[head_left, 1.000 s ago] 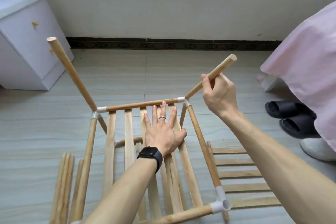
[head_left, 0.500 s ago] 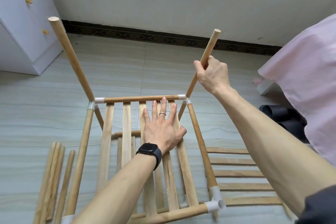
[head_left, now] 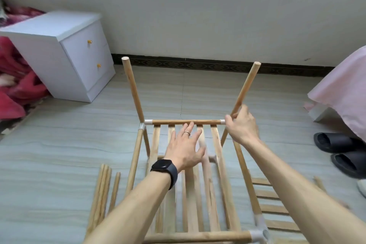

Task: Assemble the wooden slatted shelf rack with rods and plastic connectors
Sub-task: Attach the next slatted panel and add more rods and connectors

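Right hand [head_left: 242,125], just right of the frame's middle, has its fingers curled round the lower end of the right upright rod [head_left: 247,85], close above the far-right corner of the shelf rack [head_left: 134,164]. The left hand [head_left: 185,144], at the centre, lies flat with fingers spread on the slats [head_left: 216,144], its longest fingertip reaching the far cross rod [head_left: 170,122]. The rack fills the lower middle of the frame, standing on the floor [head_left: 59,144] on short legs, its slats running from the near rail up to that cross rod. Two uprights rise from its far corners toward the wall: the left upright rod [head_left: 133,89] stands free in its white connector [head_left: 143,124], while the right one is in the grip. The far-right connector is almost wholly hidden behind the right hand, so how deep the rod sits cannot be told. Loose rods [head_left: 102,190] lie at lower left and loose slats [head_left: 271,208] at lower right; the near-right connector [head_left: 259,233] at the bottom edge carries no upright. The step in hand looks like seating the right upright in its corner socket, with the flat left hand bracing the shelf against the push. The next move likely calls for pressure straight down the rod's own line — perhaps with a slight twist — until its top matches the left one. After that the near corners want uprights from the pile at lower left.
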Available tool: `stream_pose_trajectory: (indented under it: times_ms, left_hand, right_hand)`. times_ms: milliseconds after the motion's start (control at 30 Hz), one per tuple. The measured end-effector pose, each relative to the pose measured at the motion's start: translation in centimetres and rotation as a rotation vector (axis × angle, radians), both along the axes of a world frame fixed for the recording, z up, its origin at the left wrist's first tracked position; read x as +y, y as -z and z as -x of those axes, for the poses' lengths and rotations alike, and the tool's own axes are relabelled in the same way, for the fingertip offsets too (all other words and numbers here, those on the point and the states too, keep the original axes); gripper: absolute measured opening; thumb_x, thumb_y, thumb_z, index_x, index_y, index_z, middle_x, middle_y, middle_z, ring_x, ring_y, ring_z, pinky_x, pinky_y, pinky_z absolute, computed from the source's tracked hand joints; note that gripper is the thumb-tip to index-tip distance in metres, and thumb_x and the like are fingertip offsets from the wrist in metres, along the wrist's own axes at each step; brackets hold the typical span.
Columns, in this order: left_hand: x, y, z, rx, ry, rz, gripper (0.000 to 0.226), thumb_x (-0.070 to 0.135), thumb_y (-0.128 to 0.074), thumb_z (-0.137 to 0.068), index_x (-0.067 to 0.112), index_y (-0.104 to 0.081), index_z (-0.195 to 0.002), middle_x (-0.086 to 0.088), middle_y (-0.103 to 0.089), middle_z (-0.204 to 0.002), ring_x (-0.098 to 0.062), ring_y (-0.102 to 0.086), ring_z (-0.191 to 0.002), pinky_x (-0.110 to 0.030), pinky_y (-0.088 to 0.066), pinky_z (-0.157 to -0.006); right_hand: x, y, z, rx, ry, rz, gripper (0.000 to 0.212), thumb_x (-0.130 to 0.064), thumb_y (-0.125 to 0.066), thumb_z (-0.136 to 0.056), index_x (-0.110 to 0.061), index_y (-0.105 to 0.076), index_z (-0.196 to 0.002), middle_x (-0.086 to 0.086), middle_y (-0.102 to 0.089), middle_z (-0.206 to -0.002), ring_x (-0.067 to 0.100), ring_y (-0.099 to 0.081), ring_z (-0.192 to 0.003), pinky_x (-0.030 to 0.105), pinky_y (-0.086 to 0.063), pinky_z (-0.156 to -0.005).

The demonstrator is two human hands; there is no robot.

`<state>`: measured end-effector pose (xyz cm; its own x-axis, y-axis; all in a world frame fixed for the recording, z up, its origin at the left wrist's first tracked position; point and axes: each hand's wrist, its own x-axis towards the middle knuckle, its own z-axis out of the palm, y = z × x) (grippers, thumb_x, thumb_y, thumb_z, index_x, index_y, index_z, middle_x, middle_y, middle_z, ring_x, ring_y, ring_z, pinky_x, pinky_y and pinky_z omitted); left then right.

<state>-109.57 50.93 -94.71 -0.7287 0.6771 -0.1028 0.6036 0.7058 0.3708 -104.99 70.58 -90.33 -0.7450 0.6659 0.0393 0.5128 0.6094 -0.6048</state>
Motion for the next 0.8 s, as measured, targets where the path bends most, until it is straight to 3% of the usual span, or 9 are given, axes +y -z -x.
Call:
stream_pose_trajectory:
  times_ms: [133, 200, 267, 333, 433, 567, 800]
  left_hand:
    - [-9.7, -1.9, 1.5, 0.142, -0.219, -0.252, 0.049, 0.037, -0.054, -0.095, 0.032, -0.050, -0.143, 0.004, -0.042, -0.155, -0.017, -0.037, -0.143, -0.038, -0.030, -0.117]
    - [-15.2, -1.6, 1.6, 0.077, -0.460, -0.430, 0.036, 0.031, -0.057, -0.095, 0.030, -0.060, -0.130, 0.006, -0.058, -0.135, -0.014, -0.054, -0.124, -0.030, -0.043, -0.102]
    - [-20.4, 0.0, 1.0, -0.029, -0.706, -0.491, 0.026, 0.028, -0.056, -0.096, 0.029, -0.061, -0.121, 0.006, -0.061, -0.123, -0.015, -0.062, -0.110, -0.026, -0.044, -0.090]
    - [-24.7, 3.3, -0.1, -0.142, -0.853, -0.366, 0.025, 0.034, -0.053, -0.098, 0.029, -0.058, -0.122, 0.001, -0.060, -0.123, -0.020, -0.062, -0.107, -0.031, -0.047, -0.092]
    - [-28.3, 8.8, -2.5, -0.335, -0.908, -0.111, 0.034, 0.039, -0.050, -0.098, 0.026, -0.054, -0.128, -0.003, -0.059, -0.127, -0.024, -0.059, -0.113, -0.038, -0.049, -0.098]
    - [-27.7, 14.6, -4.2, -0.427, -0.870, -0.002, 0.041, 0.036, -0.049, -0.095, 0.023, -0.051, -0.134, -0.006, -0.057, -0.132, -0.028, -0.060, -0.115, -0.039, -0.052, -0.095]
    - [-24.9, 20.7, -3.7, -0.277, -0.821, 0.316, 0.038, 0.025, -0.047, -0.099, 0.014, -0.043, -0.135, -0.010, -0.059, -0.129, -0.029, -0.060, -0.116, -0.036, -0.049, -0.086]
  right_hand:
    - [-9.5, 3.6, -4.7, 0.134, -0.261, -0.049, 0.049, -0.035, -0.062, -0.094, -0.016, -0.050, -0.137, 0.004, -0.058, -0.130, 0.025, -0.054, -0.122, 0.039, -0.043, -0.102]
    - [-14.3, 4.5, -5.9, 0.137, -0.423, -0.116, 0.051, -0.043, -0.061, -0.093, -0.017, -0.054, -0.137, 0.002, -0.058, -0.134, 0.021, -0.049, -0.128, 0.034, -0.038, -0.106]
    - [-18.5, 5.0, -5.8, 0.060, -0.565, -0.165, 0.061, -0.060, -0.047, -0.092, -0.027, -0.051, -0.143, -0.001, -0.047, -0.149, 0.019, -0.036, -0.141, 0.040, -0.035, -0.117]
    - [-21.4, 5.8, -5.1, -0.092, -0.698, -0.207, 0.071, -0.075, -0.029, -0.090, -0.043, -0.032, -0.153, -0.004, -0.019, -0.167, 0.019, -0.006, -0.156, 0.047, -0.016, -0.126]
    - [-22.7, 7.9, -4.1, -0.239, -0.762, -0.275, 0.071, -0.086, -0.003, -0.087, -0.060, 0.003, -0.154, -0.008, 0.017, -0.169, 0.017, 0.025, -0.153, 0.049, 0.010, -0.126]
    - [-22.1, 9.0, -2.5, -0.249, -0.712, -0.309, 0.067, -0.088, 0.005, -0.085, -0.066, 0.015, -0.148, -0.009, 0.018, -0.168, 0.015, 0.023, -0.154, 0.048, 0.013, -0.125]
    - [-21.8, 8.9, -0.3, -0.273, -0.690, -0.322, 0.070, -0.083, 0.003, -0.087, -0.059, 0.014, -0.152, -0.006, 0.016, -0.169, 0.016, 0.011, -0.157, 0.049, 0.010, -0.125]
